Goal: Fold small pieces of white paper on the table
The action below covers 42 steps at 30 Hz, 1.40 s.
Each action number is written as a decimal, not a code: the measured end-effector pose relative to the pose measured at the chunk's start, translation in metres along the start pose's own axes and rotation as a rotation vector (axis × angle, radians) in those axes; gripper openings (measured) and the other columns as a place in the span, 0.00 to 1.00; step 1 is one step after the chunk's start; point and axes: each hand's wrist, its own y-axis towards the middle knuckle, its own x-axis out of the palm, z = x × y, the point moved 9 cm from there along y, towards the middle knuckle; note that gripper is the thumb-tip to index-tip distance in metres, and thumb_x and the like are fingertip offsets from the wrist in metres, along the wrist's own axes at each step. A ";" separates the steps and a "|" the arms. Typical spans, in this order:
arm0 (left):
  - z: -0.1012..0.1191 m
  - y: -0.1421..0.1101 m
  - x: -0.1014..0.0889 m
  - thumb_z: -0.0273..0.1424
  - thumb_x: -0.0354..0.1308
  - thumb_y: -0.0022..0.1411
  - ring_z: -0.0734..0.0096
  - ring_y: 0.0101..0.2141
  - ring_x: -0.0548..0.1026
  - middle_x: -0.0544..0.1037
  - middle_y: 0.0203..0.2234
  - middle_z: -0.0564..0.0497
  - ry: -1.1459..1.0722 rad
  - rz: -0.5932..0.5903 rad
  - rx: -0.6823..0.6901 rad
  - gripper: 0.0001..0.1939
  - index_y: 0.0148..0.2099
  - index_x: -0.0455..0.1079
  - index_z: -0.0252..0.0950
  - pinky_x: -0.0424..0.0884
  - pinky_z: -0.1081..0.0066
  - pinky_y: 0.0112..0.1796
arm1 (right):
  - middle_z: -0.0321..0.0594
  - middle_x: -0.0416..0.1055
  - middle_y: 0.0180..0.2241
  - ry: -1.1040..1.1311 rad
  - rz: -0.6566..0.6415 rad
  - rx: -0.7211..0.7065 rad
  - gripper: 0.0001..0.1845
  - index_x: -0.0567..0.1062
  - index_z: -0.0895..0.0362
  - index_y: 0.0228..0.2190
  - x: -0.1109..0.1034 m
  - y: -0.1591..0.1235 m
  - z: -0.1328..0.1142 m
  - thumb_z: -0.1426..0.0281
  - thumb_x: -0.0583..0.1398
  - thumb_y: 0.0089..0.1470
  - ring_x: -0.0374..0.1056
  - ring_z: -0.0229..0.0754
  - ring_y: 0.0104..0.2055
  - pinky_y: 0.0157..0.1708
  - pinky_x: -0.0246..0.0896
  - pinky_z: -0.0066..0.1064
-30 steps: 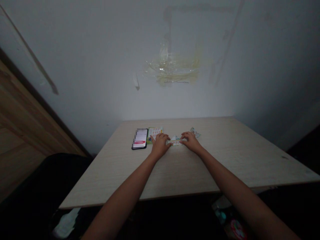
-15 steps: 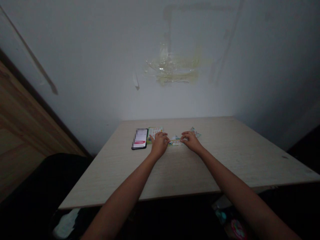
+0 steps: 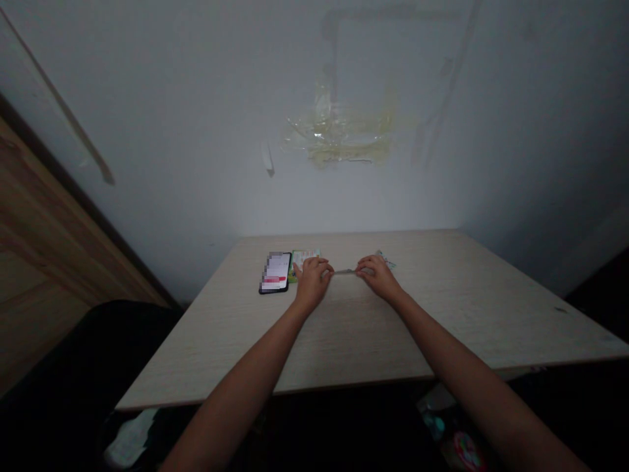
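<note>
Here we go, 2 bare hands out on a pale wood-grain table (image 3: 442, 314), and all eyes on that thin paper strip (image 3: 344, 271), stretched level between them and seen almost edge-on, at the far side of the table. The left hand (image 3: 312, 282) is closed, its fingers pinching 1 end of the strip, and the right hand (image 3: 378, 277) is closed on the other end the same way.

Tension is the danger now: pull a touch too hard and the strip could tear, ease off on 1 side and it could sag, twist or slip from the fingers. Space is tight as well. The left hand sits right beside a printed card (image 3: 305, 257), and a careless knock could shove that card into the black phone (image 3: 275, 273) lying just left of it, its screen blurred out. On the right, a small scrap of printed paper (image 3: 386, 259) pokes out behind the hand, light enough for a stray wrist to sweep aside.

Containers next: below the table, down on the left, sits what looks like a white bag (image 3: 130, 438), and its contents are lost in the dark. Low on the right, a teal object (image 3: 435, 426) and a round red thing (image 3: 466, 451) are too dim to say whether either holds anything.
</note>
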 end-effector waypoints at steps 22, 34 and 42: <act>0.009 -0.005 0.028 0.40 0.58 0.64 0.57 0.54 0.70 0.80 0.49 0.52 -0.017 -0.218 0.130 0.10 0.46 0.78 0.50 0.27 0.30 0.59 | 0.42 0.77 0.38 -0.074 -0.189 -0.032 0.07 0.80 0.54 0.36 0.014 -0.003 -0.005 0.67 0.63 0.56 0.69 0.47 0.46 0.52 0.59 0.44; 0.009 -0.005 0.030 0.39 0.58 0.65 0.58 0.55 0.69 0.80 0.49 0.53 -0.022 -0.217 0.146 0.10 0.46 0.78 0.51 0.25 0.28 0.58 | 0.41 0.76 0.32 -0.175 -0.111 0.075 0.09 0.79 0.54 0.27 0.001 -0.005 0.002 0.62 0.64 0.53 0.70 0.47 0.39 0.45 0.63 0.41; 0.011 -0.006 0.029 0.39 0.57 0.66 0.57 0.55 0.68 0.79 0.49 0.54 -0.010 -0.195 0.179 0.10 0.45 0.77 0.49 0.26 0.26 0.57 | 0.41 0.77 0.34 -0.131 -0.151 -0.022 0.06 0.82 0.54 0.30 0.001 -0.004 -0.006 0.67 0.64 0.53 0.71 0.45 0.41 0.49 0.62 0.41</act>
